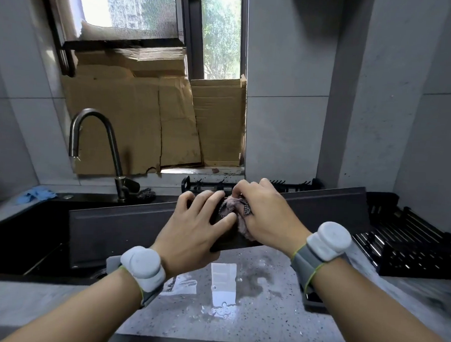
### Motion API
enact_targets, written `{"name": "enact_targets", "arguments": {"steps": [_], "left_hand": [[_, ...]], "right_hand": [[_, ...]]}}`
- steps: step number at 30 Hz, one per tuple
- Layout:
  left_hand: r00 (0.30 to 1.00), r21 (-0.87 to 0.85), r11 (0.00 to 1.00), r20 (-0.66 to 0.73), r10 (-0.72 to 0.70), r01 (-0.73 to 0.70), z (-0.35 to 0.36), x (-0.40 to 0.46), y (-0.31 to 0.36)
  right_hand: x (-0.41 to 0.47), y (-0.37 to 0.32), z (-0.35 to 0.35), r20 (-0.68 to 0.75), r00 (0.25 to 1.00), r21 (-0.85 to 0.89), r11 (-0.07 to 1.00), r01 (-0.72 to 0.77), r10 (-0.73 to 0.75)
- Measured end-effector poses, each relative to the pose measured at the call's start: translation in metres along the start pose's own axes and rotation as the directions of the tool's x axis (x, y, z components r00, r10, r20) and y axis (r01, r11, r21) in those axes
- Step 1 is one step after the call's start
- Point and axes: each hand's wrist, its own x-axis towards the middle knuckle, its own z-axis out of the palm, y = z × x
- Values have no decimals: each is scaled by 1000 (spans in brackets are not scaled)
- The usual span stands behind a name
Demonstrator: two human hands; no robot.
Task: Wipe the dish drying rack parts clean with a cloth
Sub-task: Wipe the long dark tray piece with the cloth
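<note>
A long dark grey drip tray (127, 231) is held tilted above the counter, reaching from over the sink to the right. My left hand (192, 232) grips its near edge at the middle, fingers spread over its face. My right hand (266, 212) is closed on a crumpled pinkish cloth (233, 208) pressed against the tray's face just right of my left fingers. A black wire dish rack (409, 240) sits on the counter at the right. Another black rack part (208, 185) with prongs stands behind the tray by the wall.
A dark sink (19, 238) lies at the left with a curved faucet (95, 143) behind it. Blue gloves (36, 195) lie on the far left counter. Paper sheets (223, 283) rest on the wet speckled counter (263, 316). Cardboard (143, 124) covers the window.
</note>
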Motion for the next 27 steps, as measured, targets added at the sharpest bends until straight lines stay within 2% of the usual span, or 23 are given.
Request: {"name": "enact_targets", "arguments": {"steps": [5,11,15,24,27], "left_hand": [[999,88,996,38,-13,9,1,-5,-6],[993,157,987,108,-39,22,1,-32,-41],[991,170,985,127,-52,30,-2,-45,-56],[992,137,988,91,-87,74,3,-46,-58],[991,97,989,57,-118,113,0,-45,-57]], "right_hand": [[8,24,-8,57,997,27,998,-57,56],[9,50,-23,212,965,127,975,-185,155],[14,60,-29,228,945,111,958,-266,236],[25,55,-34,223,960,120,972,-201,171],[24,54,-35,102,988,82,989,-120,111]]}}
